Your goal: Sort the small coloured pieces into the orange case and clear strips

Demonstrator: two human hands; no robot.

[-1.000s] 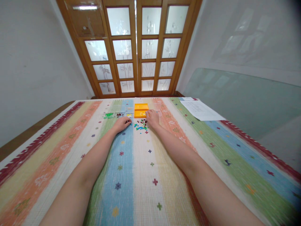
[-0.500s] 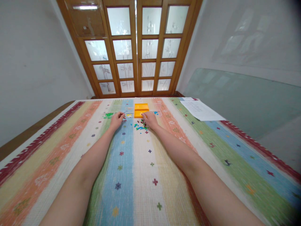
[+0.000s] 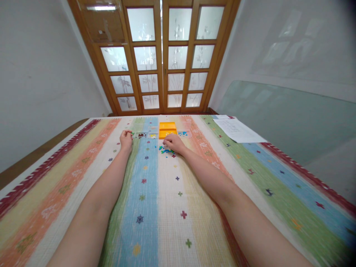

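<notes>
Nearest you on the striped tablecloth, with twelve o'clock straight ahead of the heap, lie the loose pieces, plenty of blue among them, and tiny enough, I'd judge, to skid if pressed. Your right hand comes in at one o'clock of them, fingers curled down over the far side; whether it grips anything, I cannot tell. A light fingertip pinch, palm lifted off the heap, looks best here. Across at ten o'clock, there's your left hand, fingers bent, a speck of green at the tips, pinched or lying beyond, I cannot say. Tilt that wrist, I'd suggest, to see past the knuckles, and work low so nothing bounces. Dark red pieces sit between ten and eleven, yellow pieces at eleven, blue pieces at one, and farthest, at twelve, the open orange box; knuckles clear of its walls, that's the tidy way.
</notes>
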